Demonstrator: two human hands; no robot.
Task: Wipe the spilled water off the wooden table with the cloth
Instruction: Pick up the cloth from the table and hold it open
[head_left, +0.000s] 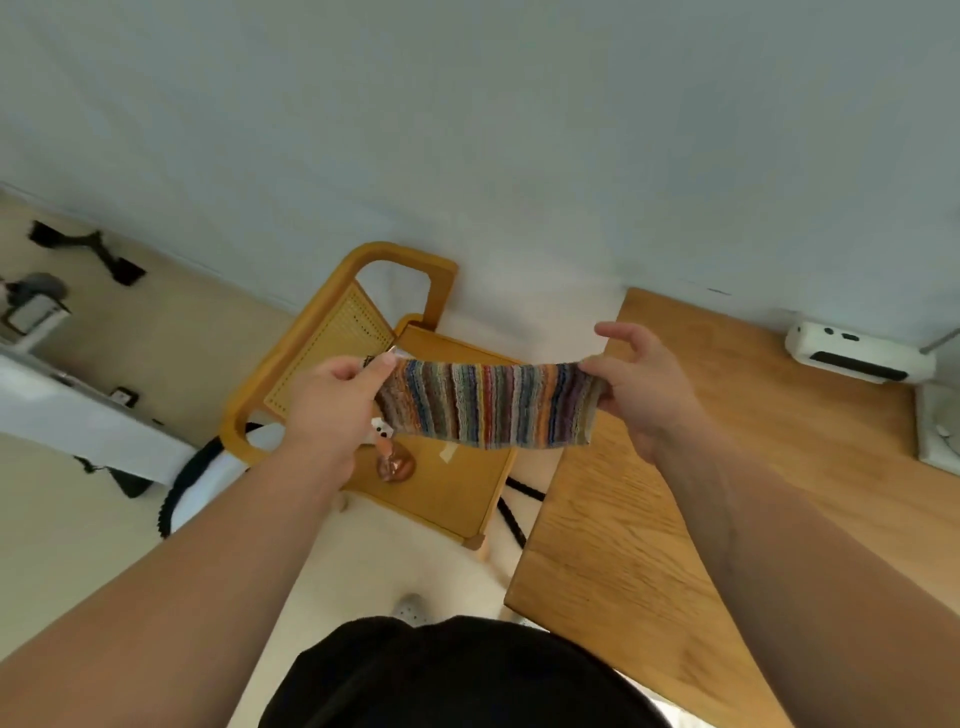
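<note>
Wooden table (649, 519) bearing white device (857, 356)

Both bare forearms stretched forward, left hand (332, 400) pinching the cloth (491, 405) end between thumb and fingers, right hand (641, 387) gripping the other end with thumb and forefinger, remaining fingers spread loose, the 2 hands level, well apart, palms facing inward

Striped multicoloured cloth (488, 405) stretched flat in mid-air, just left of bare wooden table (675, 493).
</note>
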